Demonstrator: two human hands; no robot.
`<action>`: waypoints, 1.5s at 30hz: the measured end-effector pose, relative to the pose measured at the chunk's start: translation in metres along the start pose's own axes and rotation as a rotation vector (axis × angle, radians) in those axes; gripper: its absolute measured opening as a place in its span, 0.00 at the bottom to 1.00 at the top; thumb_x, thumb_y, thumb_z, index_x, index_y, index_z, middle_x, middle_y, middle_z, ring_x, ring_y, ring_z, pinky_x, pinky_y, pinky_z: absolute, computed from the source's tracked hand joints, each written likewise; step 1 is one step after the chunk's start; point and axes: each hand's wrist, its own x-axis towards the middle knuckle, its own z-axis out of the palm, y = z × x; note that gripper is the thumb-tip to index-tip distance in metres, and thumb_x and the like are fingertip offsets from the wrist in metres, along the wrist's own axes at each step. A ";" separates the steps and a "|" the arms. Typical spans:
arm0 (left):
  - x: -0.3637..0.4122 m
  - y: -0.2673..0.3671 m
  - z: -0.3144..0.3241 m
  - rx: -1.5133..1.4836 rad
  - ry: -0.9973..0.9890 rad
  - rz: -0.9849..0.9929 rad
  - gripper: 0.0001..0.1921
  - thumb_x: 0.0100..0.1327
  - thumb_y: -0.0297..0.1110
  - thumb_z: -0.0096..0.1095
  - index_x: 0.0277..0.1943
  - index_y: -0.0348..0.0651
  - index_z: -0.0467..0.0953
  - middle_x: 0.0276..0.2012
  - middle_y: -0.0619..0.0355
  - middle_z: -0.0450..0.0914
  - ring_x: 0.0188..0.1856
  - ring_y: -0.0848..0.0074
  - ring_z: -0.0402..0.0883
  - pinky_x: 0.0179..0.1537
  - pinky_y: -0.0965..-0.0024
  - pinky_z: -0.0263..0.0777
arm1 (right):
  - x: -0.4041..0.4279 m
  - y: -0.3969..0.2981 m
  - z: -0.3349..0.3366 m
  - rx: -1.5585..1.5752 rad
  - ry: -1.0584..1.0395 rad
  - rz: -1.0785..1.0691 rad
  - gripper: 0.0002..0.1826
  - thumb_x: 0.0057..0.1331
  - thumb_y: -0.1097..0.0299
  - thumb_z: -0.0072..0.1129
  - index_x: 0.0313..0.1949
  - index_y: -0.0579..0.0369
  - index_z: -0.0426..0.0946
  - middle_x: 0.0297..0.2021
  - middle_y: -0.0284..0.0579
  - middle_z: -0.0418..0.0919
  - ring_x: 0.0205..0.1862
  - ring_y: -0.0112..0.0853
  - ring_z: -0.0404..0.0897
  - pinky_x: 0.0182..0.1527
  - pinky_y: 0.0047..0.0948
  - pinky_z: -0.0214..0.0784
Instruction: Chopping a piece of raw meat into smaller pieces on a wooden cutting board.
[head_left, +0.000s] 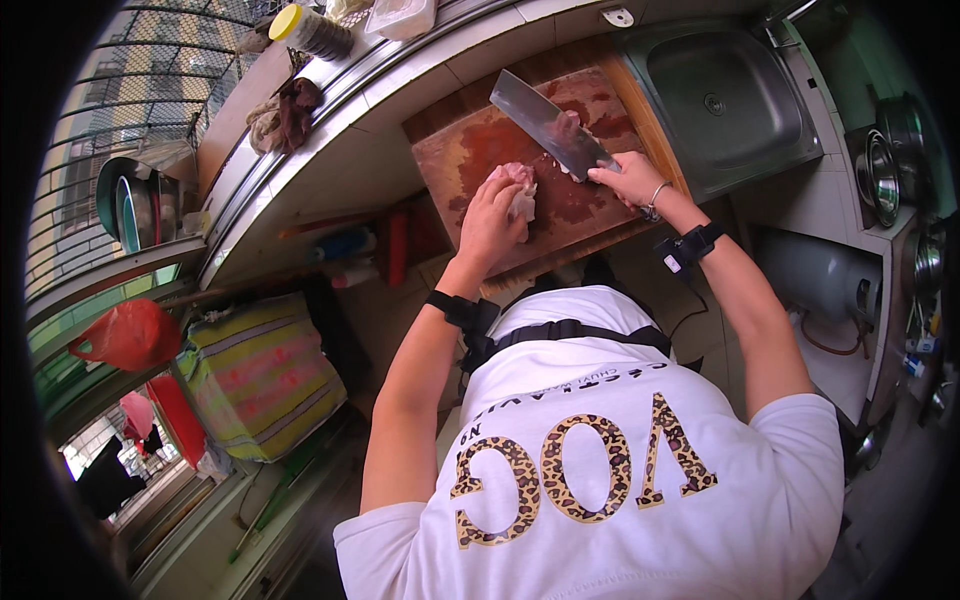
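My right hand (628, 180) grips the handle of a broad-bladed Chinese cleaver (544, 120), its blade angled to the upper left over the board. A piece of meat shows at the blade's lower right part, and small pale scraps lie beside the edge. Fingers of my left hand (491, 217) curl over a chunk of raw pink meat (517, 178) with a pale fatty side. It rests on a wooden cutting board (465, 154) wet with reddish patches. The cleaver and the chunk under my left hand are apart.
A stainless steel sink (735, 97) adjoins the board on the right. Along the window ledge stand a yellow-lidded jar (311, 31), a plastic tub (401, 16) and cloths (285, 116). Below right is a gas cylinder (817, 266); a striped woven bag (262, 375) sits at left.
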 end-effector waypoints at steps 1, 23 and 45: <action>0.006 0.004 -0.007 0.003 0.002 0.005 0.20 0.51 0.27 0.68 0.49 0.40 0.76 0.52 0.50 0.76 0.57 0.55 0.72 0.58 0.59 0.68 | -0.007 -0.007 0.003 -0.231 0.184 -0.250 0.16 0.63 0.56 0.59 0.31 0.58 0.77 0.23 0.54 0.80 0.24 0.47 0.81 0.29 0.43 0.73; 0.134 -0.006 0.065 0.116 -0.416 -0.013 0.09 0.53 0.34 0.70 0.33 0.38 0.82 0.31 0.46 0.82 0.34 0.58 0.81 0.39 0.62 0.74 | -0.094 0.005 0.011 -0.682 0.542 -0.405 0.08 0.51 0.69 0.62 0.24 0.49 0.69 0.22 0.39 0.73 0.28 0.37 0.78 0.32 0.36 0.70; 0.166 0.037 0.000 -0.457 -0.345 -0.400 0.17 0.68 0.37 0.58 0.51 0.32 0.79 0.40 0.54 0.85 0.40 0.77 0.81 0.45 0.73 0.73 | -0.091 -0.002 0.007 -0.579 0.334 -0.264 0.07 0.58 0.63 0.58 0.26 0.52 0.75 0.25 0.45 0.80 0.31 0.39 0.82 0.33 0.38 0.73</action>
